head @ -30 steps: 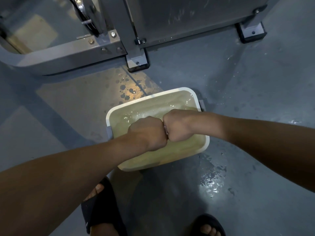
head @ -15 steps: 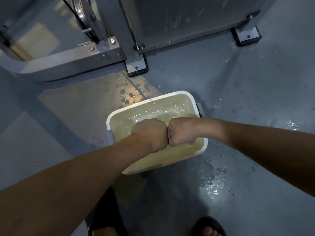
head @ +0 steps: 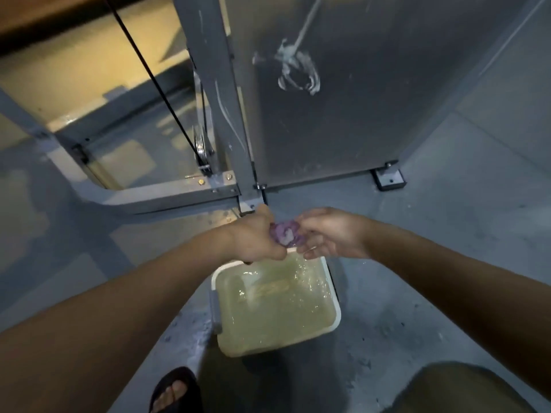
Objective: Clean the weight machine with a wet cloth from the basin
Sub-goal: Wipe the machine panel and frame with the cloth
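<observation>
- The basin (head: 268, 348) sits on the grey floor (head: 447, 234), just in front of the weight machine (head: 343, 99), with cloudy water rippling inside.
- There's open floor to the basin's right. The machine's base rail (head: 167, 195) and black foot pad (head: 389, 178) close off the far side.
- A sandalled foot (head: 174, 391) stands near the basin's near-left corner.
- The bunched purple cloth (head: 286, 235) is up over the basin's far edge, between both hands.
- The left hand (head: 253, 239) is fisted tight round one end.
- The right hand (head: 331, 234) is looser, with its thumb on top and fingers curled under the other end.
</observation>
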Available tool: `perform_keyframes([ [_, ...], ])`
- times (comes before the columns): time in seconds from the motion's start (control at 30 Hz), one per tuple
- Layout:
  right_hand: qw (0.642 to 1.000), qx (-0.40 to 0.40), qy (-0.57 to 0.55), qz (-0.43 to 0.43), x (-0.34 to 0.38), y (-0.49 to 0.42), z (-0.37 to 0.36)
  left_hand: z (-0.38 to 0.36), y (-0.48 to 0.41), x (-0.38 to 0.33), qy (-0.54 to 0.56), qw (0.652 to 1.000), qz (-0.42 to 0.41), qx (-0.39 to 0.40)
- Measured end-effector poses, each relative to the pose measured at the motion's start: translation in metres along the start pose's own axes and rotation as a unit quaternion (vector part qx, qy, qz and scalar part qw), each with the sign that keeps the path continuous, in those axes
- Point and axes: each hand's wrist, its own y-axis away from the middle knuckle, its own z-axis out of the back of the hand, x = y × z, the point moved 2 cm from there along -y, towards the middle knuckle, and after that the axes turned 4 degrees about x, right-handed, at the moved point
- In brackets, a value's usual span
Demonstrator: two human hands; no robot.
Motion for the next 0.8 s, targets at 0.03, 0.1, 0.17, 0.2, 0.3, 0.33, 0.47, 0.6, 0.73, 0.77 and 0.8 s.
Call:
perform_keyframes([
  [0.03, 0.999, -0.014, -0.028, 0.016, 0.011, 0.005, -0.003, 0.011, 0.006, -0.002, 0.031, 0.999, -0.015, -0.016],
  [0.1, 0.995, -0.043, -0.079, 0.04, 0.027, 0.012, -0.005, 0.027, 0.014, -0.003, 0.091, 0.994, -0.04, -0.042],
  [0.17, 0.989, -0.067, -0.115, 0.066, 0.038, 0.014, -0.008, 0.037, 0.016, -0.002, 0.148, 0.985, -0.06, -0.067],
  [0.2, 0.985, -0.076, -0.133, 0.082, 0.043, 0.014, -0.009, 0.04, 0.017, -0.002, 0.171, 0.978, -0.071, -0.091],
  [0.3, 0.965, -0.102, -0.19, 0.146, 0.059, 0.015, -0.011, 0.049, 0.024, -0.009, 0.268, 0.944, -0.111, -0.156],
  [0.33, 0.958, -0.108, -0.204, 0.171, 0.063, 0.015, -0.012, 0.052, 0.028, -0.011, 0.295, 0.932, -0.122, -0.17],
  [0.47, 0.929, -0.13, -0.233, 0.256, 0.07, 0.015, -0.022, 0.061, 0.035, -0.013, 0.251, 0.93, -0.122, -0.238],
  [0.6, 0.914, -0.193, -0.173, 0.313, 0.073, 0.009, -0.022, 0.071, 0.029, -0.017, 0.286, 0.912, -0.128, -0.263],
  [0.73, 0.91, -0.231, -0.111, 0.327, 0.07, 0.01, -0.015, 0.08, 0.016, -0.007, 0.386, 0.886, -0.112, -0.231],
  [0.77, 0.909, -0.232, -0.111, 0.329, 0.068, 0.011, -0.014, 0.081, 0.014, -0.002, 0.437, 0.867, -0.111, -0.213],
  [0.8, 0.908, -0.23, -0.118, 0.329, 0.065, 0.011, -0.015, 0.081, 0.013, 0.002, 0.475, 0.851, -0.113, -0.194],
])
